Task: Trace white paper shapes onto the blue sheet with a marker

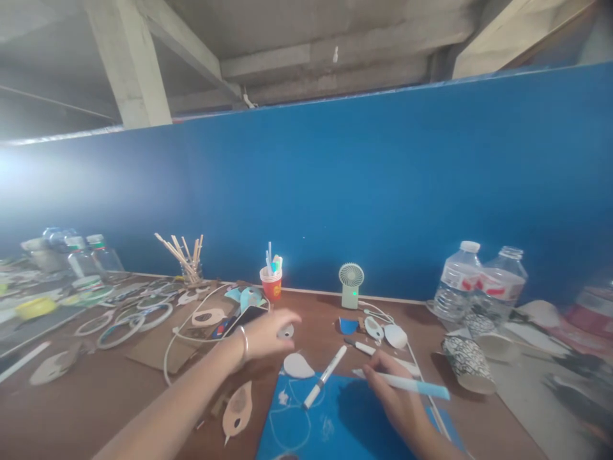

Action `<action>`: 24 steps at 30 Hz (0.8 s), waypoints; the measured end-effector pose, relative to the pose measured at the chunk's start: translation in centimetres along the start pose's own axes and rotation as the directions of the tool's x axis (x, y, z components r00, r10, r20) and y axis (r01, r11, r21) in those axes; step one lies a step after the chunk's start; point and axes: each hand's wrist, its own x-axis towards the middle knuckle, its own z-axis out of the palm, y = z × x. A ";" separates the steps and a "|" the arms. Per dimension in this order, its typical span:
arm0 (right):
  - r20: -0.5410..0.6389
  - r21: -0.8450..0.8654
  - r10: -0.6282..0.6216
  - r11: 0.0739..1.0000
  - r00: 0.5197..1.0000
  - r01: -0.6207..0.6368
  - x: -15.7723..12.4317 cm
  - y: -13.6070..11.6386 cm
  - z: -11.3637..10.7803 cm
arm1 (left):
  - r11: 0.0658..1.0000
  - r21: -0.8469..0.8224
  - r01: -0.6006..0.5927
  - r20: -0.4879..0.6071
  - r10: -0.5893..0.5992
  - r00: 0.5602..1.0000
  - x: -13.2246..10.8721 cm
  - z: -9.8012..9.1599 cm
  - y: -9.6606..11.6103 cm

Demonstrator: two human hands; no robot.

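Note:
My right hand (390,386) grips a marker with a light blue end (421,387) over a blue sheet (349,409) with white outlines drawn on it. My left hand (271,332), fingers apart and curved, reaches over a small grey cut-out piece (286,331); whether it touches the piece I cannot tell. A white-and-grey marker (324,378) lies across the sheet's upper edge, beside a white teardrop-shaped cut-out (298,365). Another white marker with a dark tip (361,347) rests just beyond my right hand. Under my left wrist is a phone (246,317), partly hidden.
Behind stand a small green fan (350,284), a red paper cup (271,283) with straws, and a jar of wooden sticks (190,265). Plastic bottles (457,281) and a patterned paper tube (468,364) are on the right. White rings (122,329), a cable and a bird-shaped cut-out (237,409) lie left.

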 end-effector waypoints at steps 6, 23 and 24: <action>-0.025 -0.007 0.013 1.000 1.000 -0.013 -0.3 -0.4 -0.1 | 0.999 0.045 0.017 0.094 -0.021 0.995 -3.6 4.4 0.3; -0.054 0.161 0.058 0.986 0.997 -0.049 -0.4 -0.9 0.2 | 0.949 0.217 -0.230 -0.091 0.255 0.963 -5.4 3.8 6.6; -0.013 0.215 0.056 0.975 0.998 -0.051 -0.5 -0.9 0.4 | 0.949 0.217 -0.230 -0.092 0.255 0.963 -5.6 3.9 6.9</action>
